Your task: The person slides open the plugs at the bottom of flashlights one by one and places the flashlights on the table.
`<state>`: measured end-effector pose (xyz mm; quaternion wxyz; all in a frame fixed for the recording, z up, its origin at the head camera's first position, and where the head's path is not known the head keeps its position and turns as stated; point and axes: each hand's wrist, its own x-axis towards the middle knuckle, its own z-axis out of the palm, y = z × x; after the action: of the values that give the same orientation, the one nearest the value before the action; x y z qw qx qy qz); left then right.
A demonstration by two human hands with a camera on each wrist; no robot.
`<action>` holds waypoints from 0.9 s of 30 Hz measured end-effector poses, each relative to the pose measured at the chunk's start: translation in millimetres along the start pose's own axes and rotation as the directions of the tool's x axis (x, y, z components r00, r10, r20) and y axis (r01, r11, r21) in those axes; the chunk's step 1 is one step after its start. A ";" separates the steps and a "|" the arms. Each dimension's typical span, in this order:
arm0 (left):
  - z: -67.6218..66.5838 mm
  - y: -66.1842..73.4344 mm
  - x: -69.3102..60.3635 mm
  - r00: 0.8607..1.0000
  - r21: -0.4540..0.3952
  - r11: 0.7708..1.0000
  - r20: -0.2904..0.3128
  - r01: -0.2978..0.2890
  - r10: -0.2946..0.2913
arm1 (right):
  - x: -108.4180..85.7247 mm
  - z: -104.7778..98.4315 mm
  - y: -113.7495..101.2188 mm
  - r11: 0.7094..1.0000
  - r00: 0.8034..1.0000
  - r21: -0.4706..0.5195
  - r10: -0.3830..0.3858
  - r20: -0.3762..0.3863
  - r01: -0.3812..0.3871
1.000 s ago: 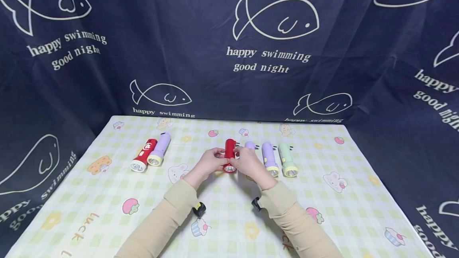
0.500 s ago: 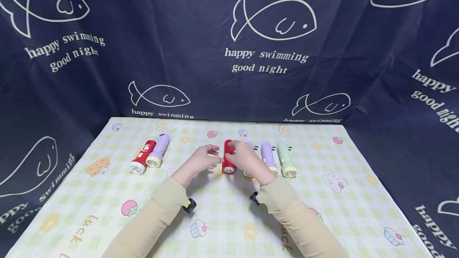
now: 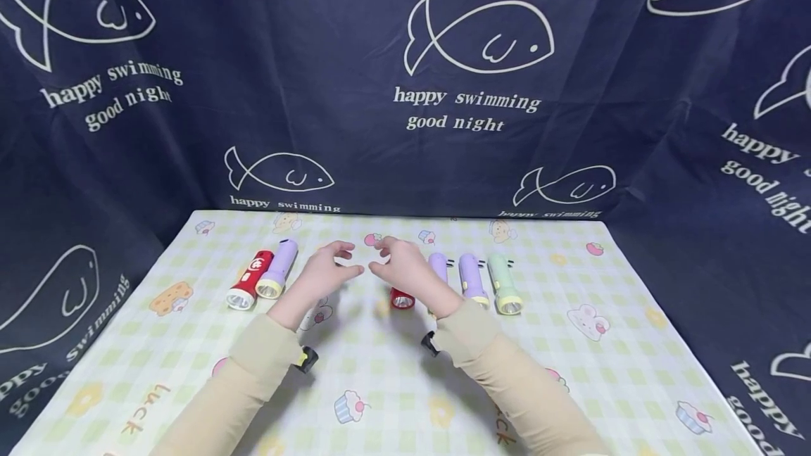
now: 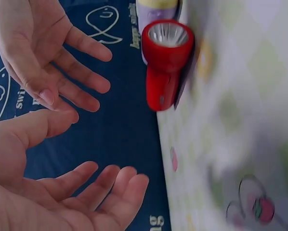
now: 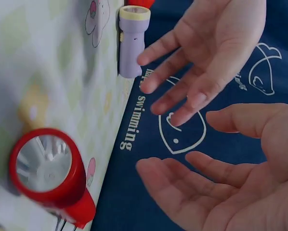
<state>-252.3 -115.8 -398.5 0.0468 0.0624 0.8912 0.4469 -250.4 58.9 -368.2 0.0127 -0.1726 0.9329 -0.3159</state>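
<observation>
Both hands hover above the table with relaxed, spread fingers and nothing in them. The left hand (image 3: 323,274) is left of centre, its fingertips facing those of the right hand (image 3: 405,269) across a small gap. Below the right hand lies a red flashlight (image 3: 402,299), mostly hidden by it in the head view; the right wrist view shows its red body and lens (image 5: 47,163). Right of it lie a purple flashlight (image 3: 438,266), partly covered by the right arm, another purple flashlight (image 3: 471,276) and a green flashlight (image 3: 503,281). Prongs stick out of these three near their back ends.
At the table's left, a red flashlight with a white head (image 3: 250,280) lies beside a purple flashlight with a yellow head (image 3: 277,269). The patterned tablecloth (image 3: 393,371) covers the table. A dark blue curtain (image 3: 367,160) hangs behind its back edge.
The right hand has let go of the red flashlight and lifted up. The left hand has moved away from it, left and upward. The flashlights stay on the table.
</observation>
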 end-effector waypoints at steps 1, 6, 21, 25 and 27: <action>-3.2 0.0 -1.5 1.000 0.015 1.000 -0.021 -0.008 0.009 | 1.6 1.6 -1.8 1.000 1.000 0.011 -0.012 -0.005 0.012; -16.1 -2.5 -7.3 0.991 0.065 0.997 -0.124 -0.034 0.042 | 9.1 11.6 -7.1 0.997 0.997 0.046 -0.054 -0.050 0.056; -41.0 -49.0 -11.1 0.929 0.298 0.954 -0.341 -0.035 0.141 | 24.8 54.3 -12.3 0.972 0.976 0.137 -0.174 -0.132 0.192; -45.3 -59.0 -10.7 0.922 0.344 0.939 -0.356 -0.021 0.151 | 28.2 67.3 -13.5 0.960 0.969 0.171 -0.194 -0.155 0.220; -47.5 -63.3 -10.7 0.916 0.361 0.932 -0.370 -0.012 0.156 | 29.6 73.4 -14.2 0.958 0.967 0.180 -0.196 -0.162 0.224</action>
<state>-252.7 -192.6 -420.7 -0.1642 0.0177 0.9440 0.2856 -264.0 -4.3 -416.0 -0.0705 -0.2458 0.8720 -0.4174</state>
